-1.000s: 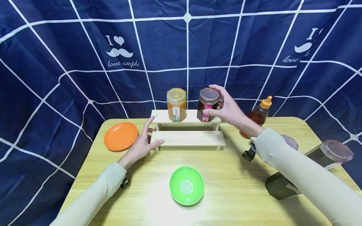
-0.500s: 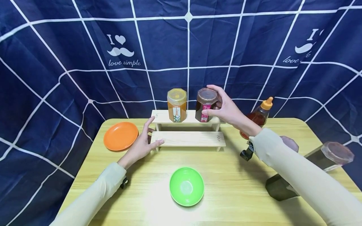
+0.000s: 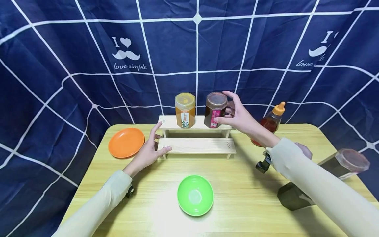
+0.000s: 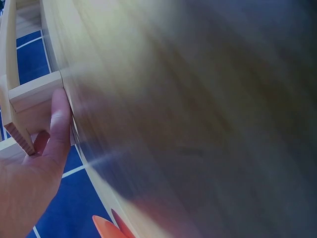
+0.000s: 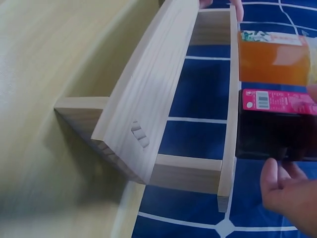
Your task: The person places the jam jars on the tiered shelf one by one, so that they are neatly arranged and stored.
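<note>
My left hand (image 3: 149, 149) holds the left end of a two-step wooden shelf (image 3: 196, 144), its thumb at the lower step's front and its fingers by the upper one. In the left wrist view a finger (image 4: 59, 119) lies along the shelf's support. On the upper step, a jar of dark honey (image 3: 215, 107) with a pink label stands upright, right of a jar of amber honey (image 3: 185, 112). My right hand (image 3: 241, 115) is spread loosely at the dark jar's right side, thumb in front of the label. Its index finger is off the lid.
An orange plate (image 3: 126, 143) lies left of the shelf, and a green bowl (image 3: 195, 195) sits in front. Right of the shelf are a squeeze bottle (image 3: 270, 121) with an orange cap and several dark jars (image 3: 293, 196), partly behind my right sleeve. A blue curtain (image 3: 165, 42) hangs behind.
The dark honey jar has slid slightly left on the upper step, closer to the amber one. Since then my right hand has loosened and drawn back a little right. My left hand has stayed put.
</note>
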